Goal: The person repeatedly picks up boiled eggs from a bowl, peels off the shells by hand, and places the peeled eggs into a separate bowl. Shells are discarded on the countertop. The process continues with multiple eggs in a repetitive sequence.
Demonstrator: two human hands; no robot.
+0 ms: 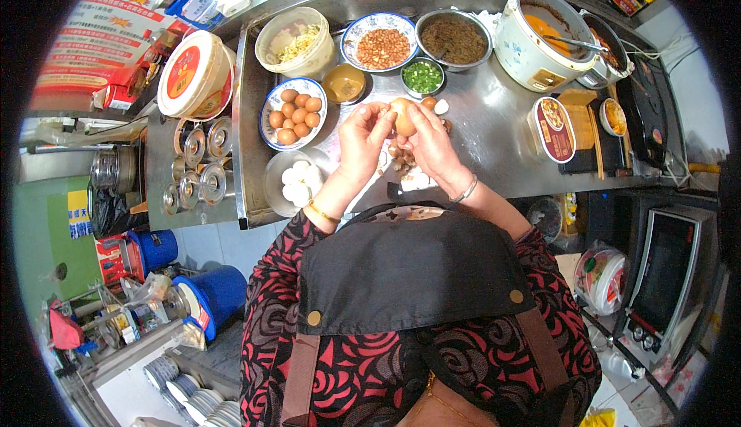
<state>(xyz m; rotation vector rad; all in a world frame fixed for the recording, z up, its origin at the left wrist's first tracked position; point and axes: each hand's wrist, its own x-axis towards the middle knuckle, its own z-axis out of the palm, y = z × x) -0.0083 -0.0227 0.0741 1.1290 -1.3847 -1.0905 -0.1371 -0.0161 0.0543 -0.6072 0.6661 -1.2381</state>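
A brown-shelled egg point(403, 115) is between my two hands above the steel counter. My right hand point(433, 146) grips it from the right, while the thumb and fingers of my left hand point(362, 137) pinch at its left side. Broken brown eggshells point(402, 159) lie in a pile under my hands. Another brown egg point(428, 102) and a small white piece point(441, 107) sit just beyond my right fingers. To the left, several unpeeled eggs point(299, 115) fill a blue-rimmed plate point(267, 131). Several peeled white eggs point(298, 181) rest in a bowl point(274, 186) nearer me.
Along the back stand a noodle tub point(292, 50), a peanut plate point(386, 45), a bowl of dark minced food point(453, 36), chopped scallions point(422, 76) and a brown bowl point(344, 84). Rightward are a rice cooker point(529, 59), an oval tub point(553, 129) and chopsticks point(595, 143). Lidded canisters point(213, 181) flank the left.
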